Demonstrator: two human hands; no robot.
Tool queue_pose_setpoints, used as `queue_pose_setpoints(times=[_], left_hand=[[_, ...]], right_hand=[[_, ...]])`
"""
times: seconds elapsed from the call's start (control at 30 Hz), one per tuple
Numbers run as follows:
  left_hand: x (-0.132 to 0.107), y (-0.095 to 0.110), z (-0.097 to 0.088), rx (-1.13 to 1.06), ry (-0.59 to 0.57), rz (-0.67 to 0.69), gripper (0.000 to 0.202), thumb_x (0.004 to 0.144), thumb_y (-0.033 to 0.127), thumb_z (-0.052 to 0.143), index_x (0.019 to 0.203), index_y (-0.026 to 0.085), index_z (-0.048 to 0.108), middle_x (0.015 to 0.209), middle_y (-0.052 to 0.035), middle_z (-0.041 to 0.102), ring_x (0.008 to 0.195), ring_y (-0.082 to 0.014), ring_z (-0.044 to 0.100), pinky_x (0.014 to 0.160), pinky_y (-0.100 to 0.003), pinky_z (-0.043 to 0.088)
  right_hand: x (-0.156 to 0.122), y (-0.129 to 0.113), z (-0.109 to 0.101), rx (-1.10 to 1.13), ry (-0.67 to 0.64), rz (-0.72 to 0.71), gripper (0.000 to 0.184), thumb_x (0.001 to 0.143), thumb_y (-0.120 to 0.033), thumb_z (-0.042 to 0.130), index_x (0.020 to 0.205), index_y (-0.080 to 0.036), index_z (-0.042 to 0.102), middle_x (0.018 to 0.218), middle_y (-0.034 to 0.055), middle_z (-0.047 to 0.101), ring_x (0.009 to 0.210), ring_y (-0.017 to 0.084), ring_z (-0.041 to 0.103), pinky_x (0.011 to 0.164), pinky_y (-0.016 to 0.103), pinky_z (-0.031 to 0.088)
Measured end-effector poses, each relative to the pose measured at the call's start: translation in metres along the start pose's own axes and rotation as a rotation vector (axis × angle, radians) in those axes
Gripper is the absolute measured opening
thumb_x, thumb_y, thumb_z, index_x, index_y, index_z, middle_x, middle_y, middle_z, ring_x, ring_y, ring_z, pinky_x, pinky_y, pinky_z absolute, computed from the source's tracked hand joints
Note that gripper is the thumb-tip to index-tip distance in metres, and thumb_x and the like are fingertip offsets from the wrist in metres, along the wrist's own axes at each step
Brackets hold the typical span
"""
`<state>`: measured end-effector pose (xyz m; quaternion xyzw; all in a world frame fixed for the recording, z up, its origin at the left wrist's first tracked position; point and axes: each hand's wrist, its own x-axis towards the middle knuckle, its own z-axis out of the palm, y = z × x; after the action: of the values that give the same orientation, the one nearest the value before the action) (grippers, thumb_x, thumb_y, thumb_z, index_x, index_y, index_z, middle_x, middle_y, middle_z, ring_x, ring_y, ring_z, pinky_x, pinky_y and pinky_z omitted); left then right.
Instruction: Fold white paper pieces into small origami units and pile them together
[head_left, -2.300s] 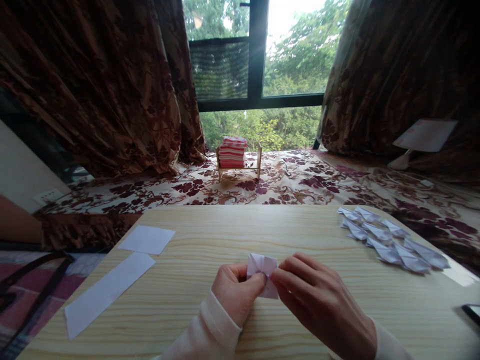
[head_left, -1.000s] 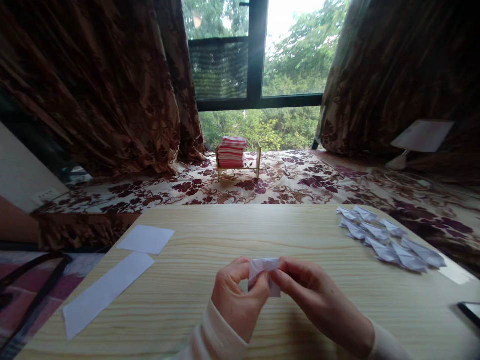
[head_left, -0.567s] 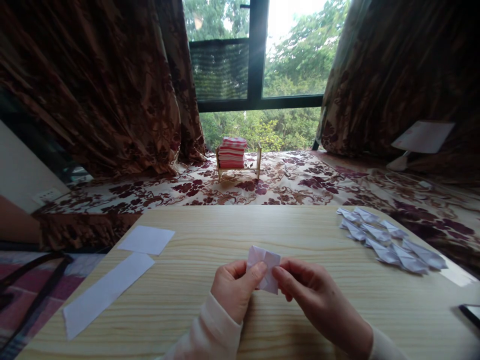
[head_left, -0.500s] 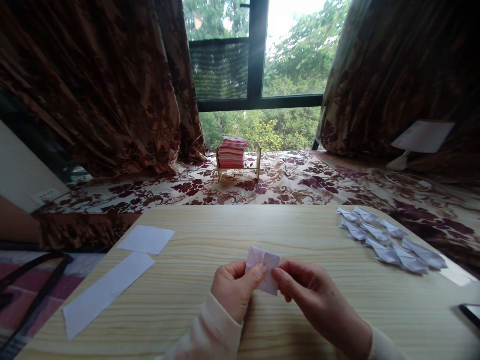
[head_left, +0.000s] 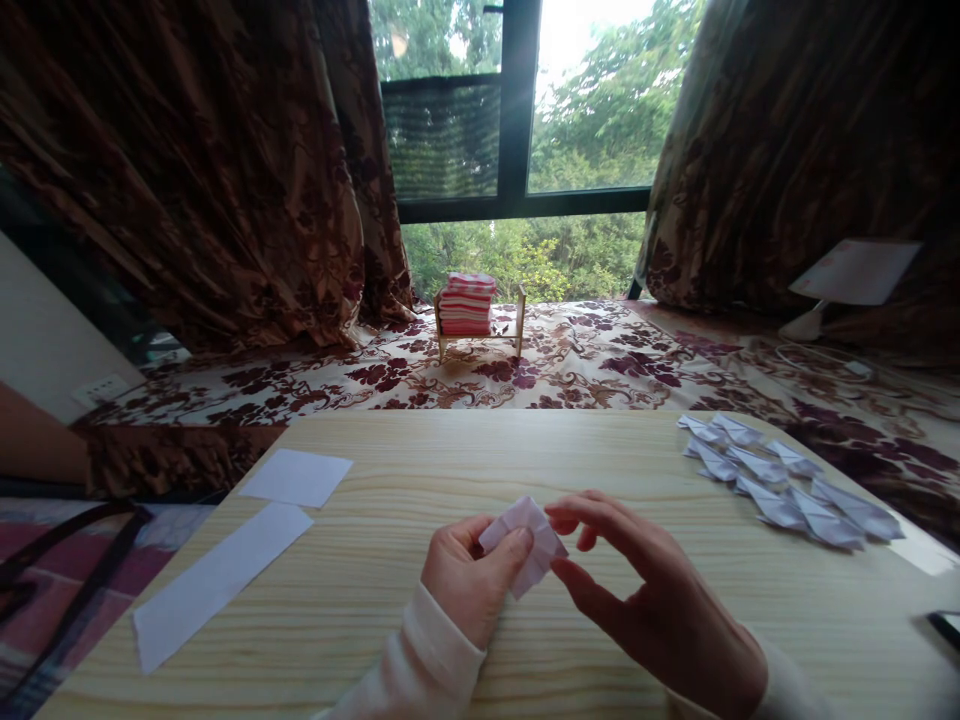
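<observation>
A small folded white paper piece (head_left: 525,540) is pinched in my left hand (head_left: 469,575), thumb on top, just above the wooden table (head_left: 390,600). My right hand (head_left: 645,600) sits right beside it, thumb under the paper's right edge and forefinger curved over its top corner, with the fingers spread. The paper is tilted, one corner pointing up.
Several finished folded paper pieces (head_left: 780,480) lie in a row at the table's right. A long white strip (head_left: 217,585) and a smaller sheet (head_left: 296,477) lie at the left. A dark phone edge (head_left: 946,625) is at the far right. Behind, a small wooden rack with striped cloth (head_left: 469,310) stands on a flowered cover.
The folded piece has been turned and tilted in my left hand. My right hand's fingers have loosened from a pinch and spread round its right edge.
</observation>
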<state>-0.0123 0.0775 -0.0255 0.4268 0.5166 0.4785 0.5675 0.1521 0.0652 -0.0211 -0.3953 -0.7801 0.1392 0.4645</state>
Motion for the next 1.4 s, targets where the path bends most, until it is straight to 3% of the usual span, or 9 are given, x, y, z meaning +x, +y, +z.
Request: queue_pose_setpoints(times=[0.1, 0.2, 0.7, 1.0, 1.4], left_hand=[[-0.002, 0.001, 0.003, -0.012, -0.044, -0.010, 0.023, 0.059, 0.031, 0.072, 0.068, 0.010, 0.075, 0.053, -0.0021, 0.065, 0.049, -0.0116, 0.050, 0.050, -0.023, 0.036], [0.000, -0.002, 0.002, -0.044, -0.075, -0.045, 0.026, 0.060, 0.033, 0.071, 0.069, 0.009, 0.075, 0.055, -0.0036, 0.066, 0.051, -0.0125, 0.051, 0.052, -0.023, 0.037], [-0.005, 0.005, 0.005, 0.036, -0.078, -0.009, 0.021, 0.061, 0.030, 0.066, 0.061, 0.009, 0.070, 0.047, 0.0019, 0.048, 0.049, -0.0094, 0.039, 0.049, -0.023, 0.031], [-0.002, -0.008, 0.005, 0.197, -0.094, 0.170, 0.024, 0.067, 0.031, 0.058, 0.050, 0.014, 0.059, 0.054, 0.0011, 0.043, 0.052, -0.0110, 0.039, 0.048, -0.025, 0.029], [-0.009, 0.004, 0.008, 0.364, -0.100, 0.266, 0.016, 0.067, 0.018, 0.057, 0.051, 0.015, 0.061, 0.056, 0.0008, 0.046, 0.055, -0.0123, 0.044, 0.052, -0.024, 0.036]], right_hand=[[0.000, -0.001, 0.002, 0.043, -0.081, -0.068, 0.040, 0.080, -0.003, 0.052, 0.113, -0.025, 0.052, 0.097, 0.0026, 0.062, 0.073, 0.011, 0.057, 0.066, 0.023, 0.050], [0.000, 0.000, 0.006, 0.045, -0.078, -0.090, 0.042, 0.080, 0.000, 0.048, 0.113, -0.025, 0.053, 0.095, 0.0027, 0.062, 0.073, 0.011, 0.057, 0.066, 0.022, 0.050], [0.000, 0.001, 0.005, 0.001, -0.108, -0.048, 0.015, 0.088, -0.011, 0.051, 0.095, -0.022, 0.058, 0.084, 0.0036, 0.064, 0.073, 0.014, 0.060, 0.064, 0.025, 0.049], [-0.002, 0.002, 0.006, -0.019, -0.056, -0.012, 0.010, 0.086, -0.012, 0.051, 0.088, -0.020, 0.057, 0.087, 0.0045, 0.061, 0.076, 0.015, 0.059, 0.065, 0.026, 0.049], [-0.002, 0.003, 0.007, -0.019, -0.058, 0.013, 0.010, 0.087, -0.015, 0.050, 0.083, -0.020, 0.058, 0.082, 0.0048, 0.061, 0.073, 0.016, 0.058, 0.063, 0.028, 0.048]])
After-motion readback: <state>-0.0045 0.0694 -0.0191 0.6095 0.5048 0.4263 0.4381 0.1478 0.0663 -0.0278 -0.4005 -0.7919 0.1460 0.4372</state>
